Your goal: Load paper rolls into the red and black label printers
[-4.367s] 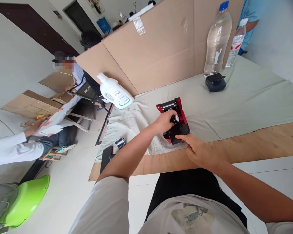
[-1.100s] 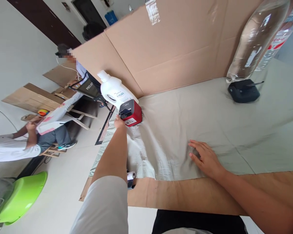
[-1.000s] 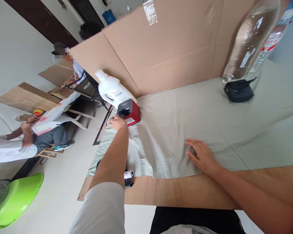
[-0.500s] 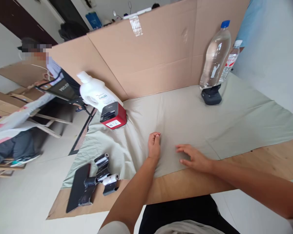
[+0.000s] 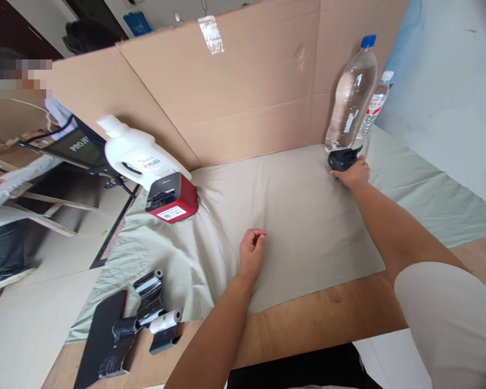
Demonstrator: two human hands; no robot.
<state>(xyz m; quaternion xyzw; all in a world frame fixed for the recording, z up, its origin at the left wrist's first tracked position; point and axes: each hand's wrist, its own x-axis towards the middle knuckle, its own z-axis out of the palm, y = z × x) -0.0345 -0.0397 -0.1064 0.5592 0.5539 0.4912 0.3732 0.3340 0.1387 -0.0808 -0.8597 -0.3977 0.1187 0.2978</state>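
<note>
Head view. Right hand [image 5: 354, 172] reaches to the far right, thumb at the near-left side and fingers at the right side of a small black device [image 5: 341, 159], closed about it; grip firmness cannot be judged. Device sits on the cloth, a thin flap raised at its far right. Left hand [image 5: 252, 249] at mid-scene, fingers loosely curled in toward the thumb, nothing visible in its grasp; contact with the cloth unclear.

Just beyond the device: large clear bottle [image 5: 354, 92], blue cap, upright. Smaller clear bottle [image 5: 373, 113], white cap, red on its label, just to the right and partly hidden behind it.

Left of the left hand: red-and-black printer [image 5: 174, 202], white label on the near face, slot in the dark top. White jug [image 5: 141, 151] directly behind, partly covered by it.

Near left: roll in dark glossy film [image 5: 149, 286]; white roll [image 5: 166, 321] with a dark strip below; another dark film piece [image 5: 121, 340], overlapping a flat black slab [image 5: 99, 335].

Surface: pale grey-green cloth [image 5: 295, 216], wrinkled at left, over a wooden desk [image 5: 308, 310] bare along the near edge. Cardboard panel [image 5: 247, 86] stands along the far side, silvery tape at its top. Far left, beyond the desk: folding chair [image 5: 71, 146] and a seated person, partly in frame.
</note>
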